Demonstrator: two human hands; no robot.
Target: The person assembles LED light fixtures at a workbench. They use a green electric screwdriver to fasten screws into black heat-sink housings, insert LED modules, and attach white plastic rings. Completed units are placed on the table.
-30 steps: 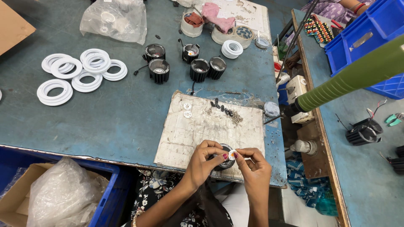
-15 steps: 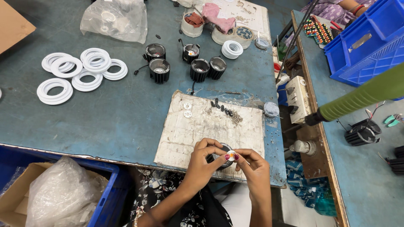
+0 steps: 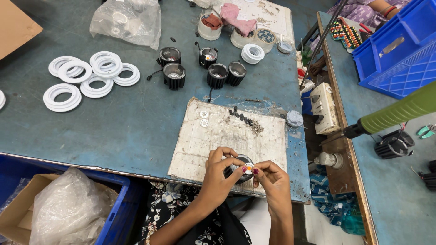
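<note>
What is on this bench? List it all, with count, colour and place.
black finned housing: one, black, held between both hands at the near edge
work board: one, dirty white, near middle
screws: a scatter, dark, on the board's far side
finned housings: five, black, far middle
white rings: a pile, white, far left
plastic bag: one, clear, far left
blue crate: one, far right
green tool: one, hanging at right
left hand: gripping the housing
right hand: fingertips on the housing top
</note>
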